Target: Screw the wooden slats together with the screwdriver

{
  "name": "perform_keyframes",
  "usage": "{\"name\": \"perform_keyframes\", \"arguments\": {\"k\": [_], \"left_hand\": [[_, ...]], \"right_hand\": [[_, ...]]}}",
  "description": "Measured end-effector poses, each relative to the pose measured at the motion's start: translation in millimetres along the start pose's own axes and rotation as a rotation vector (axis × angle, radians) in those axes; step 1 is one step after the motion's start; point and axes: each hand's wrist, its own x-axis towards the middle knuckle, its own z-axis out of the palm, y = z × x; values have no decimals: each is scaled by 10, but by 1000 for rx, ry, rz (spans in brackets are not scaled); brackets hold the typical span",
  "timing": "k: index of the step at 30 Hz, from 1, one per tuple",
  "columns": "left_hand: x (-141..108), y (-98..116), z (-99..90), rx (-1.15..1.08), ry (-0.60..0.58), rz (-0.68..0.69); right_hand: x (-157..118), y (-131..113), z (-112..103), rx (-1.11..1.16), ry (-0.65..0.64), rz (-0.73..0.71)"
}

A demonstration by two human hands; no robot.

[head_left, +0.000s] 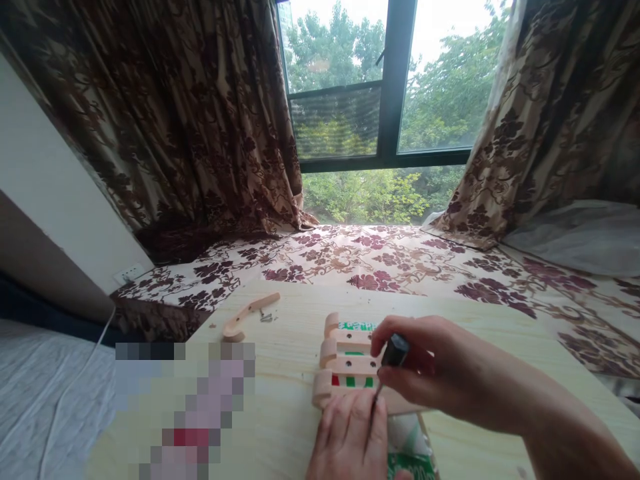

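Note:
My right hand (425, 360) is closed around the dark handle of a screwdriver (395, 350). Its thin shaft slants down past the fingers of my left hand (350, 427), and the tip is hidden. That left hand bears down on the near side of a pale wooden slatted piece (327, 352), its fingers close together over the edge. Rounded ends line the left side of the wood, and dark screw heads show in its slats. Green, white and red printing shows through the gaps. Below my right hand, a green and white printed packet (413, 447) sticks out.
A loose curved wooden part (250, 313) lies at the table's far left, with several small screws (267, 317) beside it. The pale wooden table (280, 400) meets a flower-patterned window seat (350, 257). Curtains (225, 120) flank the window. A blurred patch covers the lower left.

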Motion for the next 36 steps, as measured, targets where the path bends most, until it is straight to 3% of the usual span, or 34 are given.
{"name": "perform_keyframes", "arguments": {"k": [1, 2, 3, 5, 10, 17, 24, 31, 36], "left_hand": [[50, -41, -56, 26, -36, 60], [100, -84, -112, 49, -192, 239], [146, -123, -162, 71, -252, 321], [212, -179, -233, 102, -285, 356], [239, -175, -251, 118, -285, 336], [221, -173, -243, 114, -283, 337], [183, -175, -262, 113, -284, 350], [252, -149, -247, 115, -271, 327], [232, -173, -242, 125, -291, 349]], "right_hand": [[-8, -9, -3, 7, -20, 2], [-8, -12, -1, 8, -30, 4], [-2, -9, 5, 7, -35, 4], [26, 14, 24, -11, -16, 4], [56, 38, 43, -99, 82, 15], [7, -22, 46, -39, 24, -11], [71, -9, 44, -231, 157, 44], [-15, -76, 16, -113, 13, -77], [56, -31, 39, -204, 132, 20]]}}
